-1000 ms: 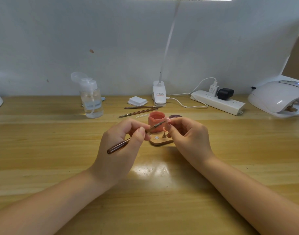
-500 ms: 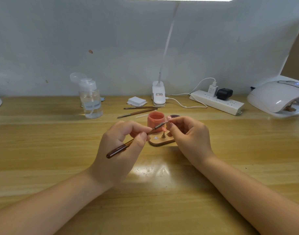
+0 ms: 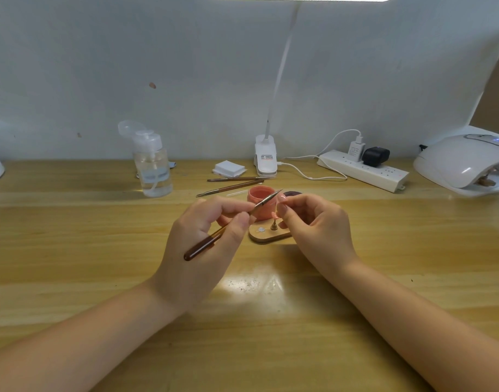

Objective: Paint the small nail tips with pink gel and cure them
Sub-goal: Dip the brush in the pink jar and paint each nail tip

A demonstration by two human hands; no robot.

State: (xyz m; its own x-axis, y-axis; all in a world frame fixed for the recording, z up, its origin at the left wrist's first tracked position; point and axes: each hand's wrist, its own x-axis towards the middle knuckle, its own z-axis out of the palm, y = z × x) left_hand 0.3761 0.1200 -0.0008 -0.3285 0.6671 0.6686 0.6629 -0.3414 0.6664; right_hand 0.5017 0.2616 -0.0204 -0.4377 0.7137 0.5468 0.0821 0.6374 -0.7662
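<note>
The right hand [image 3: 316, 224] covers part of the wooden stand [image 3: 266, 236], so only its left end shows, with one pale disc and a small peg carrying a pink nail tip [image 3: 274, 215]. What the right fingers pinch is hard to make out: something small and pink sits between thumb and forefinger, likely another tip [image 3: 282, 197], though I cannot tell for sure. The curing lamp [image 3: 466, 162] at far right is cut off by the frame edge, and something brown lies in its mouth, too small to identify.

The left hand [image 3: 206, 236] grips a brush [image 3: 231, 224] like a pen, fingers curled round the metal ferrule, dark handle slanting down to the left over the back of the hand. The bristle end points up and right, meeting the pinched pink piece just over the open pink gel pot [image 3: 261, 203]. The pot stands right behind the stand, its dark lid [image 3: 292, 192] beside it.

Both forearms come in low from the bottom corners and converge at mid-table [image 3: 73, 250], wrists just above the wood.

Farther back lie two spare brushes [image 3: 231, 183], a pump bottle [image 3: 152, 165], a pad stack [image 3: 228, 168], a clip lamp [image 3: 266, 157] and a power strip [image 3: 361, 168].
</note>
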